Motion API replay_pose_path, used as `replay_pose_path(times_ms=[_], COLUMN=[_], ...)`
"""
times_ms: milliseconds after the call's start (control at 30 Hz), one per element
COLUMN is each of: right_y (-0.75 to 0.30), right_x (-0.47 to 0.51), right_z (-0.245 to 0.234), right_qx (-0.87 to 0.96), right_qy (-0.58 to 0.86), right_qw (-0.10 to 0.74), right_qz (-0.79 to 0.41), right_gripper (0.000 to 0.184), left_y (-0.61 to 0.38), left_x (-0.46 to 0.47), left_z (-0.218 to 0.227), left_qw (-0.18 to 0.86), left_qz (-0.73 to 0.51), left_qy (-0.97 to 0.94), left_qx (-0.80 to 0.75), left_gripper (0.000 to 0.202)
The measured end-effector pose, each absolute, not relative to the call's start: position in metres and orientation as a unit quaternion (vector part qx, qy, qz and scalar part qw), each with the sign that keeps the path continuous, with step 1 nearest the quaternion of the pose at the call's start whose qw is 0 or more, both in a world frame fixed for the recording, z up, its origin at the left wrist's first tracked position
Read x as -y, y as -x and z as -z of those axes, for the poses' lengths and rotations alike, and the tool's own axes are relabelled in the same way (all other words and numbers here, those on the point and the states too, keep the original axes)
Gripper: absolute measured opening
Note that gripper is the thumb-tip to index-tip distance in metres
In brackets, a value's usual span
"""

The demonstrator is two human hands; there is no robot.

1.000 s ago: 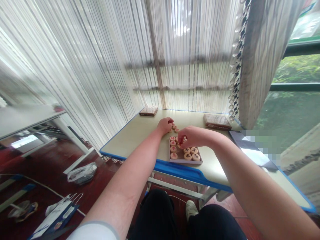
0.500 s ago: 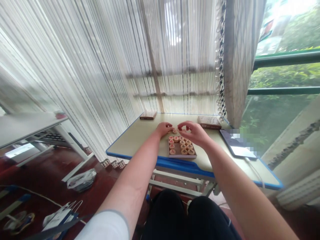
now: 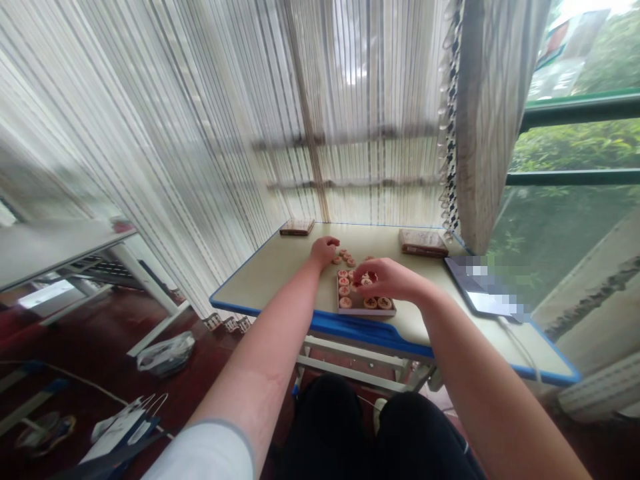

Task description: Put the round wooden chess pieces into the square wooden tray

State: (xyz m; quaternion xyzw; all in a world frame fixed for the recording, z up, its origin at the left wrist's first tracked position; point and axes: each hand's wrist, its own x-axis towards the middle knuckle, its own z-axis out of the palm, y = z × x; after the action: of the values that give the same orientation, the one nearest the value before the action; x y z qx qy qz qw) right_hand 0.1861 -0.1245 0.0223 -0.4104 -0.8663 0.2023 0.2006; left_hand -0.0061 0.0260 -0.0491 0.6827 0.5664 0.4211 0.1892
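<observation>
Pieces in the tray: four line the left side of the tray (image 3: 367, 313), red-marked pieces (image 3: 345, 303) among them; two dark-marked pieces (image 3: 385, 303) sit at near right; your hand hides others.
Loose pieces: at least four loose pieces (image 3: 351, 263) lie beyond the tray.
Boxes: two, the left box (image 3: 297, 227) and right box (image 3: 424, 243), at the table's (image 3: 270, 279) far side.
Your left hand (image 3: 325, 251): reaches far, fingers curled beside the loose pieces; you can't tell its grip.
Your right hand (image 3: 379, 279): arches over the tray, wrist bent left, fingers pointing down; grip unclear.
</observation>
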Motion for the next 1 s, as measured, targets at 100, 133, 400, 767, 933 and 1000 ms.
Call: replay_pose_path(times_ms=[100,133,400,767,933,1000], right_y=[-0.185,-0.184,-0.175,-0.170,-0.168,-0.168], right_x=[0.123,0.122,0.122,0.126,0.127,0.128], right_z=[-0.018,-0.017,-0.009,-0.007,-0.008,-0.008], right_qx=[0.870,0.871,0.875,0.894,0.895,0.897], right_qy=[0.423,0.427,0.446,0.428,0.427,0.424], right_qw=[0.175,0.167,0.127,0.113,0.107,0.104], right_qz=[-0.183,-0.178,-0.140,-0.064,-0.069,-0.072], right_gripper=[0.019,0.019,0.014,0.010,0.010,0.010], left_y=[0.005,0.004,0.003,0.001,0.002,0.002], left_x=[-0.024,-0.023,-0.020,-0.020,-0.023,-0.026], left_z=[0.047,0.047,0.045,0.044,0.045,0.047], left_qw=[0.183,0.181,0.178,0.174,0.177,0.178], left_qz=[-0.414,-0.410,-0.392,-0.375,-0.380,-0.378], left_qy=[-0.684,-0.685,-0.692,-0.695,-0.700,-0.700], left_qx=[-0.572,-0.575,-0.580,-0.588,-0.579,-0.580], left_gripper=[0.029,0.029,0.027,0.026,0.026,0.025])
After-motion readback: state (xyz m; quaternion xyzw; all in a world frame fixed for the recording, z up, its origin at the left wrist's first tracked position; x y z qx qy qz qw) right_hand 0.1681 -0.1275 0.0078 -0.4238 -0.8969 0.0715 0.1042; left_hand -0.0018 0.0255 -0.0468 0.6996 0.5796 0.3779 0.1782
